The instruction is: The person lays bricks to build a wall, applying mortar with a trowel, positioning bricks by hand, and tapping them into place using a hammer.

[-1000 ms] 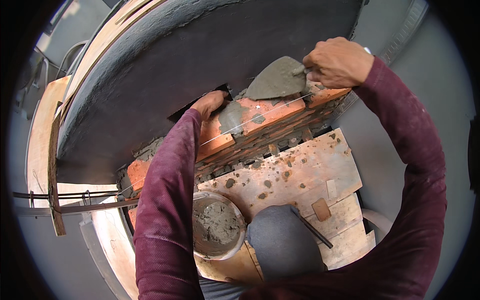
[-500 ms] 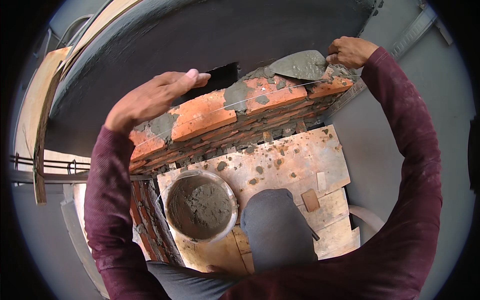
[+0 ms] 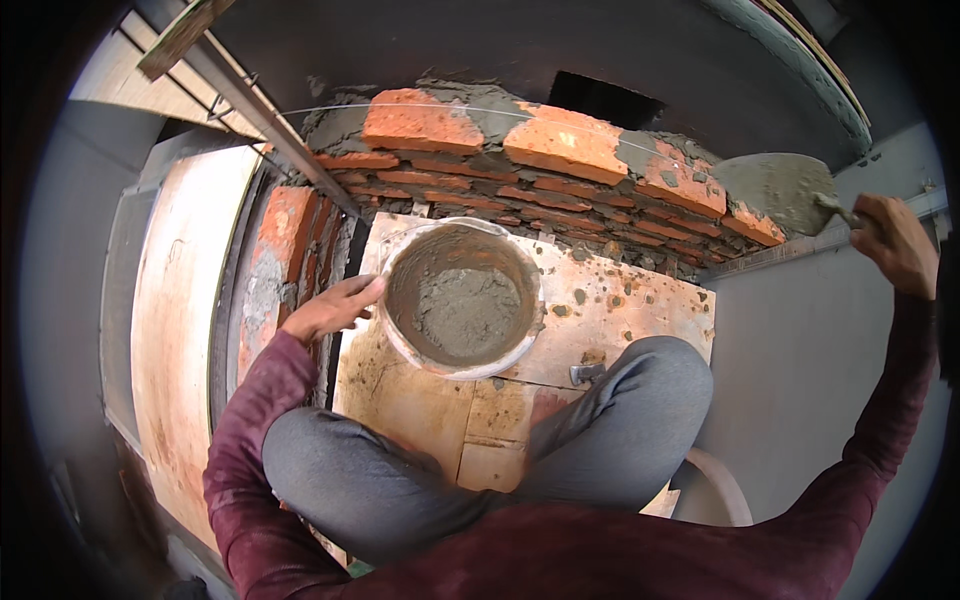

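Observation:
My right hand [image 3: 897,243] is closed round the handle of a trowel [image 3: 775,190] at the right end of the brick wall [image 3: 565,145]. Grey mortar coats the trowel's broad blade, which is held over the wall's top course. My left hand [image 3: 335,307] is low on the left with its fingers stretched out, at the left rim of a round bucket [image 3: 540,310]; whether the fingertips touch the rim I cannot tell. Wet mortar [image 3: 468,310] lies inside the bucket. A thin string line [image 3: 335,106] runs along the wall's top course.
Mortar-spattered boards [image 3: 400,400] carry the bucket and lie round my bent knees [image 3: 640,400]. A small metal-headed tool [image 3: 587,373] rests beside my right knee. Left stand a short brick section [image 3: 283,235] and a metal bar [image 3: 270,120]. A dark rectangular hole [image 3: 605,100] opens behind the wall.
My view has swung left. My left hand has come down from above the wall to beside the bucket. My right hand still grips the trowel, now farther out to the right.

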`<action>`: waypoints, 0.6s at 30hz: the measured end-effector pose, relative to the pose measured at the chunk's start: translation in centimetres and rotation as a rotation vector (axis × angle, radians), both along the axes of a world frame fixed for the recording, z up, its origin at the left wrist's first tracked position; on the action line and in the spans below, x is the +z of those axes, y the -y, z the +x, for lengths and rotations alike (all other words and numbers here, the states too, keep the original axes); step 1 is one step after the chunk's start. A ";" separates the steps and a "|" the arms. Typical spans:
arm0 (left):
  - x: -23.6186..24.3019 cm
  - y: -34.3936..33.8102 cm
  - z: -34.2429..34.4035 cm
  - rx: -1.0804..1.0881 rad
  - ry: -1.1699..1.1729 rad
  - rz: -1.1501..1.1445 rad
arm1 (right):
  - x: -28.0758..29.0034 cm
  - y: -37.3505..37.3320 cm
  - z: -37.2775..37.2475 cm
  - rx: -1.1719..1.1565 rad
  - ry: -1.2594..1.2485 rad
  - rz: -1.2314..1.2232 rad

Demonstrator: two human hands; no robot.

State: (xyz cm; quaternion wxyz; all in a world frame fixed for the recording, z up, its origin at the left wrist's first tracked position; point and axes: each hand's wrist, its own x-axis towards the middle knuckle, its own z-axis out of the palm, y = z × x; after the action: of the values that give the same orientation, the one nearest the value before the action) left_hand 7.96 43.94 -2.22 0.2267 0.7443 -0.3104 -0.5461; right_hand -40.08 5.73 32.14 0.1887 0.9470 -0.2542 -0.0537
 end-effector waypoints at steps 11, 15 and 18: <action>-3.4 -0.7 -1.5 0.562 0.293 -0.432 | -18.5 -16.4 23.7 0.420 -0.252 0.171; -5.0 -3.3 2.6 0.516 0.322 -0.603 | -25.9 -17.1 27.0 0.539 -0.269 0.162; -3.9 -3.4 2.0 0.462 0.409 -0.621 | -28.9 -19.4 28.5 0.518 -0.355 0.143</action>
State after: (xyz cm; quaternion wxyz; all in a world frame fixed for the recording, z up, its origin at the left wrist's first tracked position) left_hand 9.91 47.37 -6.15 0.4897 0.7838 -0.3235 -0.2031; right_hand -11.61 25.17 3.28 0.1706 0.9669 0.0369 -0.1862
